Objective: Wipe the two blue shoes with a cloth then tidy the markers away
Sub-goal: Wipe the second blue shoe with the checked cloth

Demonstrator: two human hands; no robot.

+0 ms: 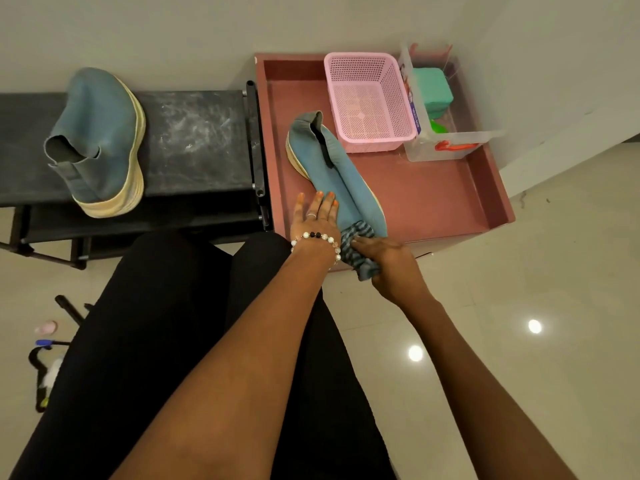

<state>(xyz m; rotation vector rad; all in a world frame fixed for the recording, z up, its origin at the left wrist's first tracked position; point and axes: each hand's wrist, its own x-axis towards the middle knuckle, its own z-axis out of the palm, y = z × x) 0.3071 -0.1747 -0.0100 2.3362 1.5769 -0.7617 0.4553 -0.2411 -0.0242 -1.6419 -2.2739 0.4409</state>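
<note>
One blue shoe [337, 168] with a cream sole lies in the dusty-pink tray [446, 202], toe toward me. My left hand [315, 216] rests flat against its near left side, fingers straight. My right hand [388, 265] grips a striped grey-blue cloth [356, 244] and presses it on the shoe's toe. The second blue shoe [100, 140] stands on the black rack [197, 140] at the left. No markers are plainly visible.
A pink mesh basket [370, 102] and a clear plastic box [440, 109] with a teal item sit at the tray's back. Small items, among them a black hanger [38, 375], lie on the tiled floor at the lower left. A wall stands behind.
</note>
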